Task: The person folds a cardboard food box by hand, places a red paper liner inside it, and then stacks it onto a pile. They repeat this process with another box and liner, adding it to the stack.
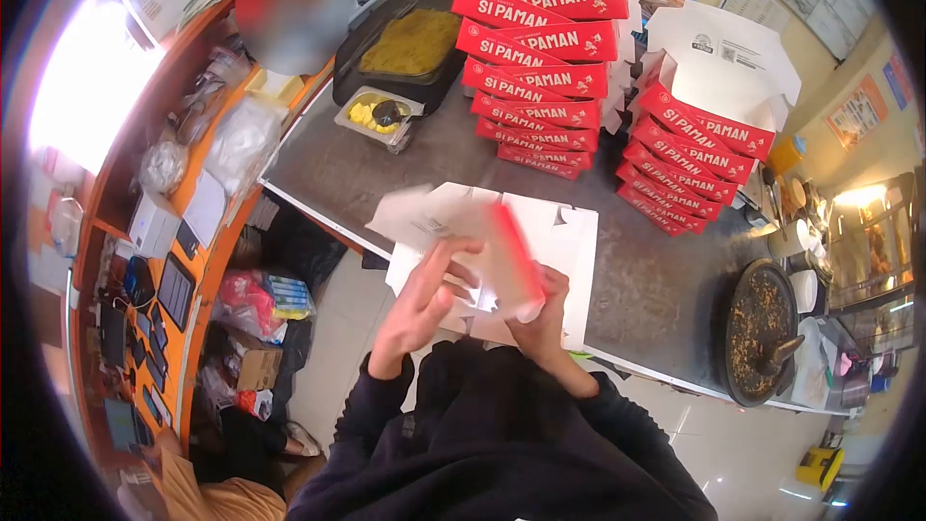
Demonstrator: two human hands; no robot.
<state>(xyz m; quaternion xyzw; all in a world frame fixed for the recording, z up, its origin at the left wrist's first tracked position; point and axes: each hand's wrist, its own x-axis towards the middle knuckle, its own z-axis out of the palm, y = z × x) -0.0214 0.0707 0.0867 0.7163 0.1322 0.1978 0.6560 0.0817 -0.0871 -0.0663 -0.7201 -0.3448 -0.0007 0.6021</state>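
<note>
So the half-folded carton [519, 249] is right between the hands, above the flat white card [571, 265] at the near edge of the bench [644, 304]. Its red side runs away from the body, far end slanting left. Right hand [542, 314] is closer to that strip and has the near end gripped. Left hand [422, 301] is open, fingers spread by the loose pale flap on the other side, but can't tell if they're actually touching it. Carton's pretty motion-blurred, so the far flap edges are mush, and the right hand's fingertips are partly hidden by the carton tbh
</note>
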